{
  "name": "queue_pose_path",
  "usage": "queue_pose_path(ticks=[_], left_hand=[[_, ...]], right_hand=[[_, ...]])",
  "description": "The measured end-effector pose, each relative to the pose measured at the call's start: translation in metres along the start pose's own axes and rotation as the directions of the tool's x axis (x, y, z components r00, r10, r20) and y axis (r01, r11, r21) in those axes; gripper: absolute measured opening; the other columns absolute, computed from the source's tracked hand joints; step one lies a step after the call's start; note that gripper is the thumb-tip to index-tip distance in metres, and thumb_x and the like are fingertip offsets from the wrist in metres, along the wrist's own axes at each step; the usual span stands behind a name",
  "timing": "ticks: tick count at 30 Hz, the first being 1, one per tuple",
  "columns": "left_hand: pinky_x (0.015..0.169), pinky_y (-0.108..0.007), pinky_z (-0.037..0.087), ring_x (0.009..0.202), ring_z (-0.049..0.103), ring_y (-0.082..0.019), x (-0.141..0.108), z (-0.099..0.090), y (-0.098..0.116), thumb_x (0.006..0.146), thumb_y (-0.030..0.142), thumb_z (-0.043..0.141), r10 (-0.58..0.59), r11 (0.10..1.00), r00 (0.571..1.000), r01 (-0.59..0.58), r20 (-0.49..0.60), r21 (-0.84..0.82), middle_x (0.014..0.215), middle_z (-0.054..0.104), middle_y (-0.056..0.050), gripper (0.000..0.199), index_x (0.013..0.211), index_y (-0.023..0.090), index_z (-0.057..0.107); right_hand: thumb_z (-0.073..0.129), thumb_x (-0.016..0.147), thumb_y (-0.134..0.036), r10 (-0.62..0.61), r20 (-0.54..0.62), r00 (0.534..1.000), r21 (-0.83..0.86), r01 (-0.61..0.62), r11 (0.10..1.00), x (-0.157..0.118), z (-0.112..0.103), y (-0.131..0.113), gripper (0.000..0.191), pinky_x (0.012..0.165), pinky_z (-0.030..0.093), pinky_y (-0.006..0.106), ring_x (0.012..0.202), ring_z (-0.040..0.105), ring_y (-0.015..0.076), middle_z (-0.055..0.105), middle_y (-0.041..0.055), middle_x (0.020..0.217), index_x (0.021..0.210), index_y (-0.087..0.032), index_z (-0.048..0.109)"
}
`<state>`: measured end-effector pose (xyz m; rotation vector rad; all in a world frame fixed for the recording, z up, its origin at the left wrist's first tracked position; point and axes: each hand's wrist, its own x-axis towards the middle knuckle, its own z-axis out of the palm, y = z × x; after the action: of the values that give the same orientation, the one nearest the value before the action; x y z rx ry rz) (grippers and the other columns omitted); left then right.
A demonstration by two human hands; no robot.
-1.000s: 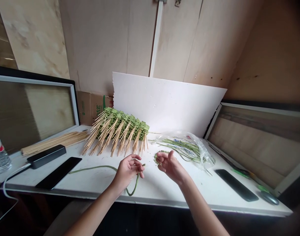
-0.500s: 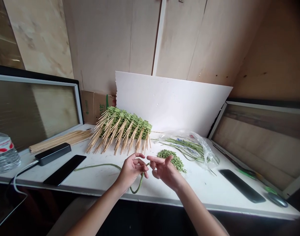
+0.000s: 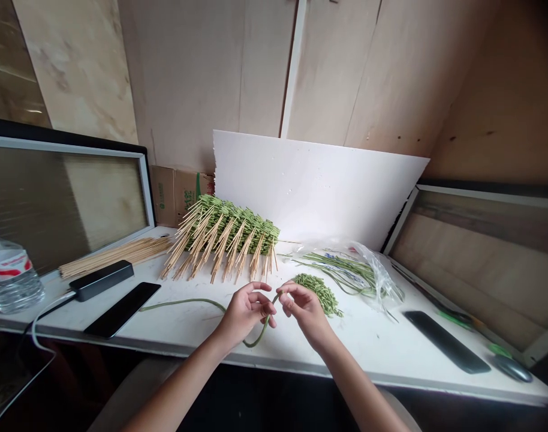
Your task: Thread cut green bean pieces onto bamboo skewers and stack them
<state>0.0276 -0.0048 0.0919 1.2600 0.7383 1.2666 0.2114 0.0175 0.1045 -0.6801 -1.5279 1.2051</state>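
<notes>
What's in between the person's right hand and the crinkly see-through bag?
A heap of short green pieces lies there on the white table, between the right hand and the see-through bag. The head view shows it.

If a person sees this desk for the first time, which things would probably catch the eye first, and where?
Probably the pile of green pieces with pale sticks fanning forward, before the left part of the white board. Then, front and centre, the left hand holds a long green stem while the right hand pinches its tip. Just beyond the right hand lies a small green heap.
</notes>
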Motion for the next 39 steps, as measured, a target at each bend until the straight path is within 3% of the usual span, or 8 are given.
queue_pose_path(ticks=[5,8,12,21,25,31,34,39], left_hand=[[0.069,-0.031,0.053,0.067,0.074,-0.02,0.0,-0.002,0.002,0.081,0.044,0.084,-0.028,0.991,0.999,0.026,0.018,0.134,0.084,0.075,-0.008,0.041,0.103,0.012,0.072],[0.07,-0.033,0.056,0.068,0.074,-0.021,0.0,-0.004,0.003,0.082,0.044,0.083,0.024,0.976,0.998,-0.011,-0.059,0.217,0.083,0.077,-0.01,0.038,0.101,0.012,0.075],[0.071,-0.034,0.058,0.071,0.075,-0.023,-0.002,-0.002,0.006,0.083,0.041,0.082,0.113,0.931,0.986,-0.062,-0.121,0.361,0.082,0.079,-0.011,0.032,0.098,0.013,0.078],[0.075,-0.03,0.057,0.078,0.071,-0.02,-0.01,0.009,0.016,0.086,0.031,0.079,0.297,0.814,0.951,-0.203,-0.089,0.545,0.086,0.078,-0.007,0.014,0.092,0.018,0.08],[0.076,-0.029,0.055,0.08,0.07,-0.02,-0.011,0.008,0.018,0.091,0.028,0.073,0.311,0.788,0.95,-0.239,-0.032,0.567,0.087,0.076,-0.006,0.012,0.092,0.018,0.079],[0.068,-0.027,0.051,0.068,0.063,-0.015,-0.012,0.009,0.013,0.089,0.008,0.061,0.32,0.768,0.947,-0.266,0.011,0.583,0.078,0.071,-0.004,0.018,0.082,0.017,0.075],[0.067,-0.025,0.05,0.067,0.062,-0.014,-0.012,0.01,0.011,0.08,-0.002,0.051,0.32,0.787,0.947,-0.282,0.029,0.548,0.075,0.069,-0.003,0.028,0.077,0.016,0.073],[0.066,-0.026,0.051,0.064,0.063,-0.014,-0.007,0.001,0.004,0.082,0.002,0.052,0.25,0.862,0.967,-0.247,0.054,0.443,0.069,0.067,-0.003,0.026,0.075,0.015,0.074]], right_hand=[[0.07,0.094,-0.042,-0.113,-0.066,0.991,-0.192,0.098,0.976,0.002,-0.01,-0.009,0.021,0.062,0.045,0.029,0.074,0.056,0.0163,0.066,0.006,0.1,0.099,-0.023,0.072],[0.067,0.096,-0.037,-0.174,0.019,0.984,-0.378,0.169,0.91,0.0,-0.017,-0.019,0.015,0.073,0.05,0.034,0.089,0.061,0.0219,0.067,0.0071,0.101,0.101,-0.024,0.071],[0.072,0.093,-0.035,-0.22,0.146,0.964,-0.539,0.264,0.8,-0.003,-0.02,-0.031,0.015,0.068,0.05,0.035,0.087,0.06,0.0246,0.07,0.0087,0.101,0.105,-0.026,0.073],[0.067,0.098,-0.03,-0.355,0.286,0.89,-0.682,0.449,0.576,-0.005,-0.017,-0.034,0.009,0.069,0.05,0.037,0.085,0.056,0.0241,0.069,0.0071,0.087,0.101,-0.026,0.074],[0.065,0.098,-0.019,-0.41,0.32,0.854,-0.695,0.506,0.511,-0.003,-0.018,-0.03,0.008,0.076,0.05,0.037,0.089,0.056,0.0235,0.068,0.0059,0.088,0.098,-0.025,0.071],[0.059,0.099,-0.016,-0.453,0.283,0.845,-0.582,0.527,0.619,-0.004,-0.012,-0.017,0.018,0.081,0.047,0.04,0.089,0.055,0.0235,0.067,0.005,0.083,0.087,-0.024,0.069],[0.064,0.099,-0.028,-0.419,0.233,0.878,-0.481,0.478,0.734,-0.005,-0.007,-0.012,0.018,0.082,0.045,0.041,0.086,0.055,0.0238,0.066,0.0048,0.079,0.082,-0.024,0.069],[0.069,0.094,-0.051,-0.322,0.198,0.926,-0.243,0.365,0.899,-0.001,-0.013,-0.008,0.031,0.078,0.047,0.039,0.082,0.056,0.0235,0.061,0.0038,0.074,0.078,-0.024,0.069]])
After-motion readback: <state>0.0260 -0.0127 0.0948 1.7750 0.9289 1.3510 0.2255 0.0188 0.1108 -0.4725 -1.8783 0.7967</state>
